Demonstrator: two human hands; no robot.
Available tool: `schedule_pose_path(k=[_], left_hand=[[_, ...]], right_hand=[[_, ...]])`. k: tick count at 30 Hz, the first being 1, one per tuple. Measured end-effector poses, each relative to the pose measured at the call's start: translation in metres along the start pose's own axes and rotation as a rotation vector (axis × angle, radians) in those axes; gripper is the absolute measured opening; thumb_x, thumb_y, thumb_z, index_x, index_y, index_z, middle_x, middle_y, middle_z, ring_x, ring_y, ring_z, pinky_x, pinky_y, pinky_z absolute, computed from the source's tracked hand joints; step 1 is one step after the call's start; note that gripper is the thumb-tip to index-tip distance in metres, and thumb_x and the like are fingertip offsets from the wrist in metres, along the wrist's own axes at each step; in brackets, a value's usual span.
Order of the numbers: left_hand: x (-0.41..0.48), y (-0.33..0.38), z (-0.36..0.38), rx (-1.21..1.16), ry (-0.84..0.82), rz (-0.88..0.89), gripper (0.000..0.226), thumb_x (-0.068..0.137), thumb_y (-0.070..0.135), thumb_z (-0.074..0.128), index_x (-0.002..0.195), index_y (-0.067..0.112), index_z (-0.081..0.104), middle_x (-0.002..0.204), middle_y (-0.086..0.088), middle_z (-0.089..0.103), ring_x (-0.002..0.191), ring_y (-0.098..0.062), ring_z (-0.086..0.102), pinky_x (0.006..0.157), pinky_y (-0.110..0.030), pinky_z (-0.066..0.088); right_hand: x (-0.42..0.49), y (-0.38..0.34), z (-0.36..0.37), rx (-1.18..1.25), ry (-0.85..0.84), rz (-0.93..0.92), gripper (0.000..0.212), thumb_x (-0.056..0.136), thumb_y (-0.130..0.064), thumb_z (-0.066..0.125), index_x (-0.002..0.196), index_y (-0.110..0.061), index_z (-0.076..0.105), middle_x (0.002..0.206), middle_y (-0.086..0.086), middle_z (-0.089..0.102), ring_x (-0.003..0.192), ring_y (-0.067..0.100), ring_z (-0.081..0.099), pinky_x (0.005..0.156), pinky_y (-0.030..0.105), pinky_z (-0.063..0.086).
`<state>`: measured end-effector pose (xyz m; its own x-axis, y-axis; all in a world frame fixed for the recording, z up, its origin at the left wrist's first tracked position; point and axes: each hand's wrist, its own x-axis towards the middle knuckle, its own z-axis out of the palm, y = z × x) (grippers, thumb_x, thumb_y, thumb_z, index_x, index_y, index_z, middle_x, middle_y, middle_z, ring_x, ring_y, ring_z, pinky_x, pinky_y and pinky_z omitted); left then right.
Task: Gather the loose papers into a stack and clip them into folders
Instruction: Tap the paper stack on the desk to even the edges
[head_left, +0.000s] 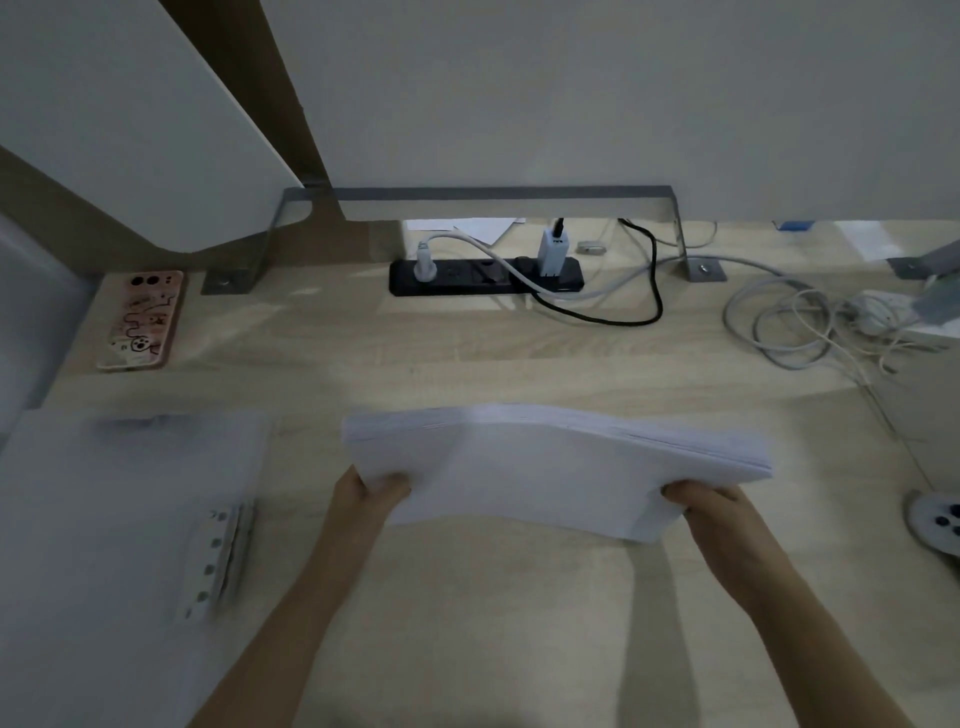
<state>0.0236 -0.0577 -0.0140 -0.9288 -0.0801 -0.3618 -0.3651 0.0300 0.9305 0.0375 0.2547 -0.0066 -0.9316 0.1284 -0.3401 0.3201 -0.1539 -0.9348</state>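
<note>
— Pale wood-grain desk (467, 623), smooth and matte, set against a plain grey partition. What lies on it?
— At the middle front, a thick stack of white paper (519, 467), bowed upward across its width, with the sheet edges slightly fanned along the far side.
— Who has it?
— Both hands. The left hand (371, 488) curls round the near left corner, and the right hand (711, 506) clasps the near right corner.
— Lifted or resting?
— Too blurred to say whether the far edge touches the desk.
— And the folder?
— A translucent plastic folder (104, 493) lies flat at the left. Its clip bar (223, 556), dotted with round holes, is near the stack but apart from it.
— Behind?
— A glossy black power strip (485, 275), a pink phone (140, 319) at the far left, and loose coils of white cable (800, 327) to the right.
</note>
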Motion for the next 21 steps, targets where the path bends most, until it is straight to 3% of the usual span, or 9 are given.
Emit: schedule_pose_path(k=[2,4,6,9,11,14,17,20,21], left_hand=[[0.0,0.005,0.002,-0.003,0.024,0.022,0.033,0.061,0.016,0.054,0.092,0.012,0.065,0.076,0.011,0.069,0.069,0.006,0.062,0.06,-0.005,0.046],[0.0,0.007,-0.001,0.002,0.035,0.028,0.023,0.059,0.016,0.055,0.08,0.014,0.064,0.063,0.013,0.067,0.062,0.003,0.06,0.059,-0.009,0.045],[0.003,0.004,-0.003,0.038,0.057,0.005,0.027,0.054,0.026,0.059,0.077,0.011,0.062,0.067,0.002,0.061,0.067,-0.012,0.055,0.061,-0.024,0.041],[0.011,-0.005,-0.003,0.057,0.095,-0.035,0.031,0.05,0.034,0.061,0.073,0.014,0.058,0.072,-0.004,0.053,0.068,-0.013,0.049,0.065,-0.027,0.037],[0.013,-0.007,0.0,0.068,0.126,-0.055,0.043,0.045,0.042,0.06,0.074,0.012,0.053,0.075,-0.006,0.046,0.071,-0.015,0.042,0.065,-0.031,0.032],[0.007,-0.005,-0.002,0.061,0.101,-0.001,0.026,0.054,0.033,0.062,0.071,0.016,0.052,0.069,-0.004,0.049,0.066,-0.013,0.045,0.06,-0.027,0.036],[-0.004,-0.001,0.0,0.036,0.009,0.047,0.019,0.061,0.03,0.064,0.078,0.023,0.058,0.066,0.017,0.065,0.064,0.009,0.056,0.063,-0.004,0.042],[0.005,-0.007,0.002,0.052,0.049,-0.028,0.016,0.076,0.017,0.069,0.088,0.014,0.06,0.071,0.011,0.064,0.07,-0.003,0.057,0.067,-0.017,0.042],[0.011,-0.007,0.002,0.073,0.053,-0.057,0.014,0.077,0.015,0.067,0.087,0.012,0.058,0.072,0.001,0.059,0.07,-0.013,0.054,0.064,-0.022,0.04]], right_hand=[[-0.001,-0.007,-0.001,0.011,0.009,-0.042,0.044,0.08,0.016,0.038,0.081,-0.012,0.072,0.083,-0.005,0.074,0.085,0.007,0.066,0.074,0.016,0.051],[-0.001,-0.012,-0.003,0.009,-0.017,-0.06,0.053,0.082,0.015,0.034,0.079,-0.017,0.076,0.084,-0.005,0.073,0.086,0.005,0.066,0.076,0.014,0.05],[-0.002,-0.011,-0.005,-0.042,-0.038,-0.053,0.057,0.085,0.013,0.034,0.08,-0.024,0.076,0.085,-0.007,0.073,0.088,0.005,0.065,0.082,0.018,0.049],[0.002,-0.001,-0.003,-0.061,-0.009,-0.01,0.047,0.085,0.009,0.041,0.079,-0.022,0.076,0.084,-0.005,0.073,0.092,0.012,0.062,0.089,0.03,0.042],[0.004,-0.002,0.0,-0.03,0.017,-0.019,0.034,0.08,0.004,0.051,0.073,-0.019,0.076,0.08,-0.006,0.072,0.088,0.011,0.062,0.087,0.028,0.042],[0.003,-0.005,0.0,-0.042,0.022,-0.065,0.032,0.081,0.005,0.048,0.072,-0.015,0.071,0.078,-0.004,0.068,0.085,0.012,0.061,0.083,0.027,0.043],[0.001,-0.001,-0.001,-0.106,-0.028,-0.063,0.036,0.087,0.001,0.044,0.074,-0.02,0.07,0.078,-0.005,0.067,0.086,0.012,0.061,0.085,0.029,0.044],[0.002,-0.004,0.0,-0.115,-0.039,-0.02,0.018,0.078,-0.031,0.064,0.087,-0.019,0.074,0.094,-0.002,0.073,0.1,0.015,0.064,0.09,0.027,0.048],[0.003,-0.005,-0.003,-0.124,-0.04,-0.007,0.039,0.066,-0.044,0.072,0.093,-0.016,0.073,0.1,0.0,0.073,0.104,0.015,0.063,0.091,0.028,0.049]])
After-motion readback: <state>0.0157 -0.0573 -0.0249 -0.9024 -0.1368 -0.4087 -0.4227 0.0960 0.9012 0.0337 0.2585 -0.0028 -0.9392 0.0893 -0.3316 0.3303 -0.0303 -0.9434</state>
